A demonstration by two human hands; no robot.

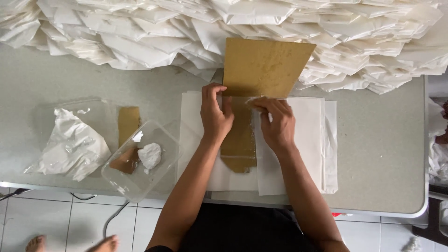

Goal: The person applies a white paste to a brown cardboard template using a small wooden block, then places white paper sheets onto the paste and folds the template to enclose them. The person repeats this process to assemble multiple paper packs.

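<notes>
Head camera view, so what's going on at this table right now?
A person stands at a grey table, working with both hands on a stack of white paper sheets. The left hand and right hand press a paper fold against a brown cardboard template, whose lower strip lies over the sheets. A big heap of folded white paper pieces fills the far side. To the left sit a clear plastic container holding a white lump, and a crumpled plastic bag.

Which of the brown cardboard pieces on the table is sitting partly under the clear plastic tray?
The narrow brown strip at the left, beside the crumpled plastic bag. Its lower end runs under the clear tray; the other two brown pieces lie by the hands.
</notes>
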